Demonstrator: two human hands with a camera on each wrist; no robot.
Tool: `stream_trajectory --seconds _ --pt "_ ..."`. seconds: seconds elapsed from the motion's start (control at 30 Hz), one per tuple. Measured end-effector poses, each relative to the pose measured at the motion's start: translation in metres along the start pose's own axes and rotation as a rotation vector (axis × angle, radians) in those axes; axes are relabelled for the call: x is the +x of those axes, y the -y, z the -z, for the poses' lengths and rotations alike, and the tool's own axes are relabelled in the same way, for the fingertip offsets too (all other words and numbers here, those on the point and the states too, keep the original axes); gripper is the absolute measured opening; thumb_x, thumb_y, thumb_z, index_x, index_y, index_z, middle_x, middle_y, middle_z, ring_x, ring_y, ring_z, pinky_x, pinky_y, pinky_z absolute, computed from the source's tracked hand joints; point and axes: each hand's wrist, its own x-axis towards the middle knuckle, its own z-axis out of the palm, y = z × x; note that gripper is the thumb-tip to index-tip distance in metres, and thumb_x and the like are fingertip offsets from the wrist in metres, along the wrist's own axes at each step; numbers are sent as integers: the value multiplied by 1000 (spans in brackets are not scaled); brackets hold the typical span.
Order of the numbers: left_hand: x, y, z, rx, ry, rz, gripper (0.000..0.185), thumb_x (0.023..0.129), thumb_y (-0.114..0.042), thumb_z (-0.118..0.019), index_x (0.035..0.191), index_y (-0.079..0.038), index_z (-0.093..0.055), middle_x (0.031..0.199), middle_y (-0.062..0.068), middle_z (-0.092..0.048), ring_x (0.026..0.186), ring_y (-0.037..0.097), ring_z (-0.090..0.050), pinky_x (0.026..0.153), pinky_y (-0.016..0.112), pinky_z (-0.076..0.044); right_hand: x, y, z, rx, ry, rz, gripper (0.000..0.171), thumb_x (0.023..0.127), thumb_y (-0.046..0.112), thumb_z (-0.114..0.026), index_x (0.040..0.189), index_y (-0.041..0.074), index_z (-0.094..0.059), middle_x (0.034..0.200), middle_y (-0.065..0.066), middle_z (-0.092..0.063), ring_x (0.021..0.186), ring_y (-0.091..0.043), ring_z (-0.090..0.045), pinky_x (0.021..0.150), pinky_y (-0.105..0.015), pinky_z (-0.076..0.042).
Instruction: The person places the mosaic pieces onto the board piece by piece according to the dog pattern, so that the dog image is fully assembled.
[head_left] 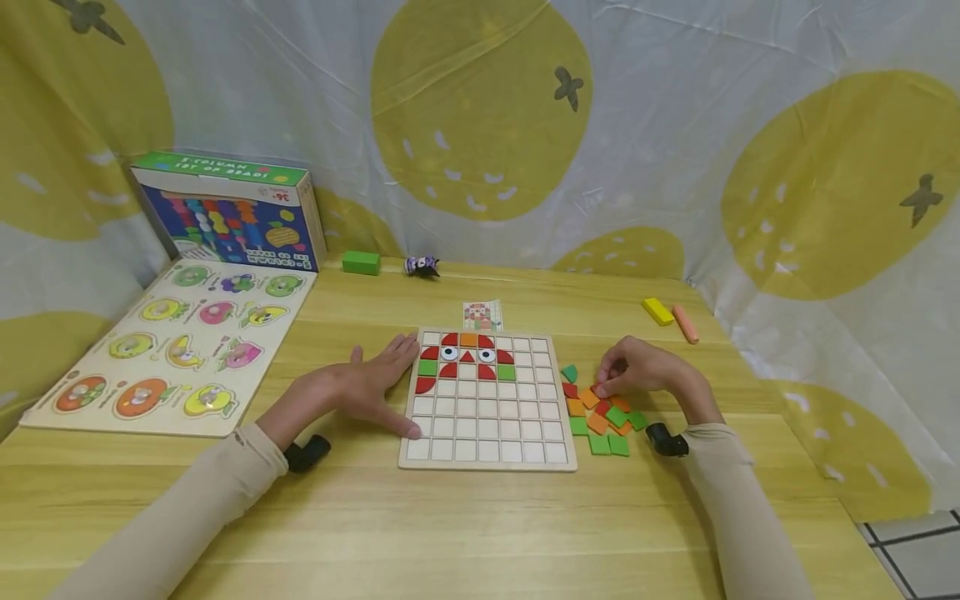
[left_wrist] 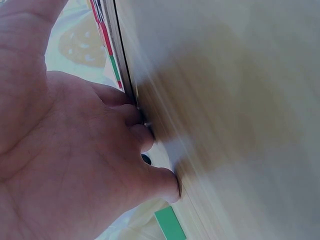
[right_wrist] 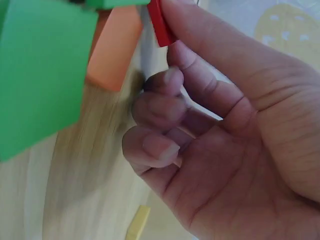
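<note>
A wooden grid board [head_left: 487, 417] lies mid-table, with red, green and orange tiles forming an owl-like face in its top rows. My left hand [head_left: 367, 387] lies flat on the table at the board's left edge, fingers straight and touching the frame [left_wrist: 107, 45]. My right hand [head_left: 637, 371] hovers over a pile of loose tiles [head_left: 603, 421] just right of the board. Its fingers are curled, and thumb and fingertip pinch a red tile [right_wrist: 160, 25]. A green tile [right_wrist: 40, 70] and an orange tile [right_wrist: 112, 50] lie close beside it.
A fruit peg puzzle [head_left: 165, 350] and a bead-set box [head_left: 232, 217] fill the left. A green block [head_left: 361, 262], a small purple toy [head_left: 422, 266] and a pattern card [head_left: 482, 315] lie behind the board. Yellow [head_left: 657, 311] and orange [head_left: 686, 323] blocks lie back right. A curtain surrounds the table.
</note>
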Motion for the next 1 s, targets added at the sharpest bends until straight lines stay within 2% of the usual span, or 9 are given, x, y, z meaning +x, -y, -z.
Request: stream_trajectory --seconds 0.17,0.3,0.43,0.53,0.63,0.77,0.83,1.0 --pt "1 0 -1 1 3 4 139 83 -67 -85 172 -1 -2 181 18 10 166 40 11 122 79 10 6 0 -2 98 -22 67 10 101 8 -76 97 0 -73 83 -8 -68 68 -14 -54 65 -24 -49" --pt "1 0 -1 4 4 10 139 83 -68 -85 173 -2 -2 181 17 11 166 40 11 122 78 11 15 7 -8 186 -58 141 13 103 3 -72 113 -6 -72 81 -19 -66 59 -18 -50 58 -26 -47" --pt "1 0 0 11 8 12 138 83 -68 -84 173 -3 -2 181 17 11 166 39 11 122 79 11 26 25 -17 198 -91 192 14 101 3 -75 113 -4 -75 90 -19 -74 68 -25 -64 68 -27 -56" --pt "1 0 0 15 10 9 138 83 -68 -84 173 -3 -2 181 17 12 166 39 12 122 79 11 34 41 -25 217 -112 181 7 99 3 -78 104 -1 -77 94 -13 -79 81 -28 -72 75 -28 -60" --pt "1 1 1 12 11 9 138 83 -68 -84 173 -3 -1 180 17 12 166 39 12 122 79 12 43 57 -36 266 -112 157 5 97 4 -80 98 0 -77 90 -11 -79 78 -29 -72 69 -28 -59" --pt "1 1 1 8 9 10 138 84 -67 -85 173 -3 -1 180 17 12 166 39 12 122 78 12 54 75 -49 329 -91 140 4 97 4 -81 96 0 -80 90 -11 -81 74 -28 -72 70 -29 -61" --pt "1 1 1 9 9 10 138 84 -67 -85 173 -3 -1 180 17 13 166 39 13 122 78 12 58 82 -54 364 -77 137 4 97 3 -80 97 -2 -81 91 -12 -81 76 -29 -76 76 -33 -65" --pt "2 1 1 13 14 7 137 84 -67 -84 173 -3 -2 180 17 13 166 40 12 121 80 12 69 98 -65 439 -56 122 4 96 0 -80 99 -3 -81 91 -15 -81 78 -31 -80 81 -37 -67"
